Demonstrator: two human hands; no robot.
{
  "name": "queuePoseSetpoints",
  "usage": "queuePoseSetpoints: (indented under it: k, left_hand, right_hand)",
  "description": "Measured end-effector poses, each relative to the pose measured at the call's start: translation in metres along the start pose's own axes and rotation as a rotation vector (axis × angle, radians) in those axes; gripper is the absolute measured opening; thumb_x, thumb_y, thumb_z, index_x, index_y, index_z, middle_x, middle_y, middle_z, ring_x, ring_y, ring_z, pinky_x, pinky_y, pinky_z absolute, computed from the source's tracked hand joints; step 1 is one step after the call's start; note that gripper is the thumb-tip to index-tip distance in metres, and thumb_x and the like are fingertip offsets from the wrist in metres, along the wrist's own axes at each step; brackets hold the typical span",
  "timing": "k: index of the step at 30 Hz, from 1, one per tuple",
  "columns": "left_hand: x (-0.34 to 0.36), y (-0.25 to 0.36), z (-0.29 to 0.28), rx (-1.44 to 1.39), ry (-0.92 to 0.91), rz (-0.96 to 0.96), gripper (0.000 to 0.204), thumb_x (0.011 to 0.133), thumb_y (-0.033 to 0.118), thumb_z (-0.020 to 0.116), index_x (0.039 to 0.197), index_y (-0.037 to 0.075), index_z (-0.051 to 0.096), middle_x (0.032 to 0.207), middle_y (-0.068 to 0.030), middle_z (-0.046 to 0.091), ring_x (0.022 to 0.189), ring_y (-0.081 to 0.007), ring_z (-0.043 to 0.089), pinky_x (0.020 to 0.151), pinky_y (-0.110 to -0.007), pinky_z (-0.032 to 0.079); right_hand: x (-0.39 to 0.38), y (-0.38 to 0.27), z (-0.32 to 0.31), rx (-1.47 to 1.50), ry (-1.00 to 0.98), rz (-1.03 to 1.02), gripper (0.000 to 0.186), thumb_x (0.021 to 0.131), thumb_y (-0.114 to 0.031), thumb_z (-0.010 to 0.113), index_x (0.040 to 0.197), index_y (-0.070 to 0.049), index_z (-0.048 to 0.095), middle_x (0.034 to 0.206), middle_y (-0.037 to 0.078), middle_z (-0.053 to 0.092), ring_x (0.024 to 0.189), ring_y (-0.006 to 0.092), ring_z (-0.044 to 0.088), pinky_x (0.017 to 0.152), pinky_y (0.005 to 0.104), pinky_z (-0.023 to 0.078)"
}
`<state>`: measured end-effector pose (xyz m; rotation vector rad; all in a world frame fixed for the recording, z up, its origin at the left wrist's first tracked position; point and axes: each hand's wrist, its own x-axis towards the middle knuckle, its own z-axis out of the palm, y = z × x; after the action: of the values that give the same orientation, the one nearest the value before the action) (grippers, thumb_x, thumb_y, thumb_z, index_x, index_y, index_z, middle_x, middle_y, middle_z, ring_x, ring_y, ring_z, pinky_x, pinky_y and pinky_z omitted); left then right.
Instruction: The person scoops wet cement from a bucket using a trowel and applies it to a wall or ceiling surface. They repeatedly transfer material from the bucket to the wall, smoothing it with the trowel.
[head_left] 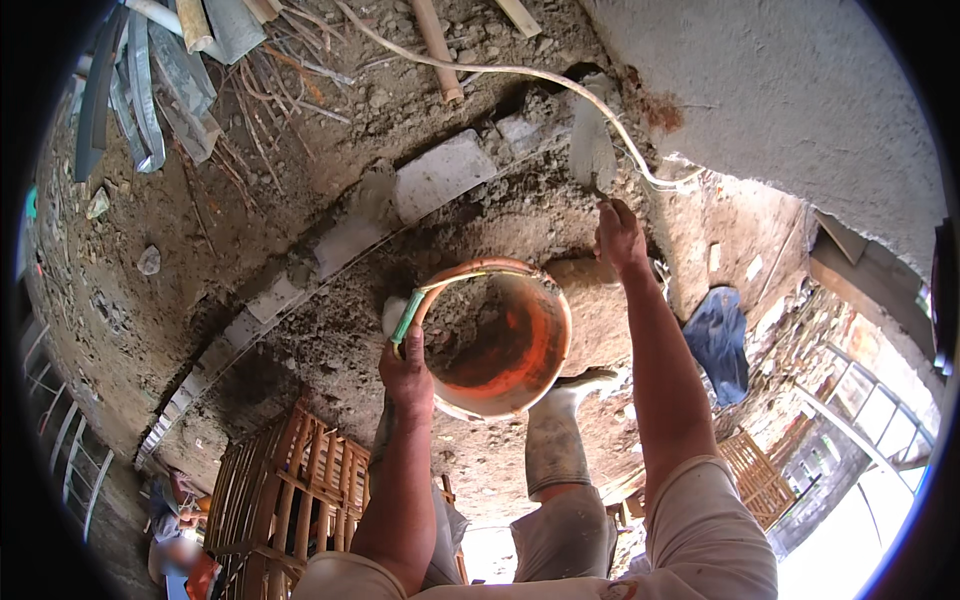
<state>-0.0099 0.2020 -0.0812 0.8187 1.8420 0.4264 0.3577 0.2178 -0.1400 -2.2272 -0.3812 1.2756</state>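
My left hand (407, 380) is closed around the rim of an orange bucket (535, 345), beside a green wrapping (407, 316). The bucket tilts so that its inside shows, with grey mortar (455, 325) along its left part and bare orange wall lower down. Further off to the right, my right hand (622, 236) grips a trowel (592, 145). Its handle is mostly hidden in my fingers. The mortar-smeared blade points away from me, over the far end of a row of pale blocks (445, 175), near the concrete wall.
A pale hose (500, 68) curves across the ground to the concrete wall (790, 100). Metal strips (145, 100) and thin sticks lie at far left. A bamboo crate (300, 480) stands near left, with another person (168, 520) beyond it. Dark blue cloth (718, 345) lies at right.
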Motion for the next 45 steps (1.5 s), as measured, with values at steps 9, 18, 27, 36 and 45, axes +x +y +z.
queuePoseSetpoints:
  k: [9,18,27,36,45]
  left_hand:
    - [-0.001,-0.002,0.006,-0.023,-0.042,0.000,0.053,0.093,0.045,0.065,0.110,-0.005,0.062,0.091,-0.0084,0.062,0.084,-0.0161,0.056,0.077,-0.032,0.046]
    - [-0.008,0.006,0.001,-0.060,0.005,0.009,0.048,0.095,0.040,0.065,0.111,-0.005,0.064,0.093,-0.0071,0.064,0.083,-0.0143,0.056,0.076,-0.031,0.046]
    - [-0.011,0.001,0.000,-0.068,0.007,-0.021,0.046,0.095,0.038,0.065,0.113,-0.005,0.063,0.098,-0.0081,0.065,0.089,-0.0154,0.058,0.082,-0.031,0.046]
    - [-0.015,0.007,0.007,-0.025,-0.033,-0.007,0.055,0.094,0.045,0.063,0.115,-0.006,0.061,0.103,-0.0109,0.064,0.094,-0.0194,0.058,0.086,-0.035,0.045]
    - [-0.014,0.013,0.007,-0.020,-0.030,0.014,0.059,0.093,0.049,0.064,0.116,-0.005,0.061,0.107,-0.0128,0.064,0.098,-0.0211,0.059,0.088,-0.035,0.045]
  right_hand:
    - [0.027,0.034,0.008,-0.288,0.066,-0.166,0.046,0.097,-0.041,0.050,0.123,-0.003,0.054,0.086,0.017,0.068,0.073,0.0350,0.067,0.066,0.0452,0.053]
    - [0.033,0.003,0.023,-0.807,-0.042,-0.195,0.044,0.098,-0.044,0.042,0.132,-0.018,0.050,0.110,0.025,0.065,0.102,0.0464,0.061,0.089,0.0534,0.049]
    - [0.040,0.041,0.032,-0.614,-0.096,-0.262,0.039,0.098,-0.038,0.041,0.120,-0.010,0.056,0.118,0.027,0.059,0.109,0.0453,0.057,0.093,0.0495,0.048]
    - [0.059,0.042,0.033,-0.458,-0.084,-0.132,0.044,0.100,-0.040,0.037,0.127,-0.010,0.053,0.119,0.027,0.061,0.113,0.0433,0.058,0.098,0.0480,0.046]
    - [-0.035,0.079,-0.001,-0.684,-0.062,-0.398,0.036,0.095,-0.036,0.047,0.118,-0.009,0.053,0.097,0.024,0.066,0.088,0.0441,0.065,0.079,0.0514,0.052]
